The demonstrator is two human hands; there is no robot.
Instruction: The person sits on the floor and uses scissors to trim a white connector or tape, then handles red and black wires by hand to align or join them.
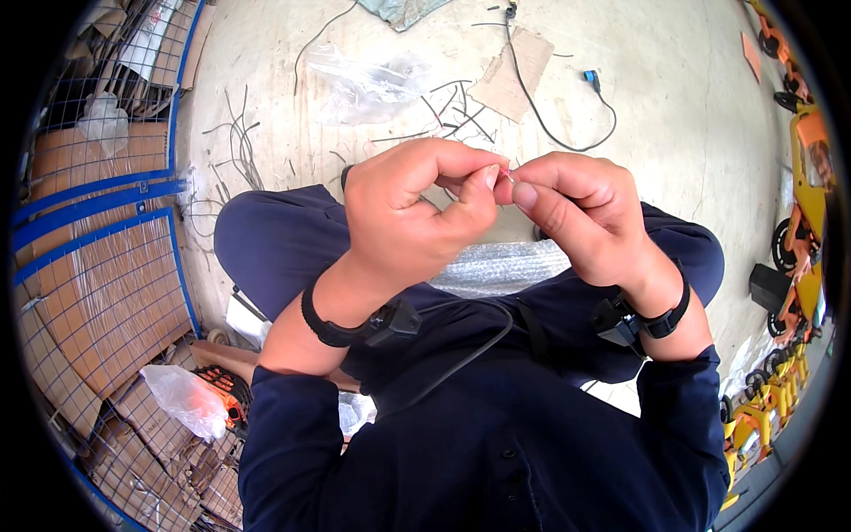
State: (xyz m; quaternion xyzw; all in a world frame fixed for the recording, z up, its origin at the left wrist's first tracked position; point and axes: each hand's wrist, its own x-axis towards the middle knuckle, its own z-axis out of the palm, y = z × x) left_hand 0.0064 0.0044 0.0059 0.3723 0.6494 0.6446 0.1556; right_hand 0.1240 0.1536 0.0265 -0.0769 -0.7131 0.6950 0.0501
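And here it is, right at the fingertips: a fine wire (511,176), a touch of red and a pale tip, up in front of the seated worker's knees. The left hand (417,202) pinches it between thumb and forefinger; the right hand (587,213) pinches just beside, thumb against finger, the two sets of tips almost meeting. How far along? Midway, I'd judge: a pale end seems to be bared, but whether anything is twisted or joined I can't tell, so finishing that end looks left to do.

Down on the pale concrete floor (665,168), black cable offcuts (459,112) lie scattered, near a crumpled clear plastic sheet (368,86) and a flat cardboard piece (516,71). A longer black cable (576,149) loops there, ending in a blue connector (591,78). Between the legs, silvery bubble wrap (501,266)! Over to the left, a blue mesh cage (97,207) packed with cardboard; to the right, a row of yellow wheeled frames (808,208).
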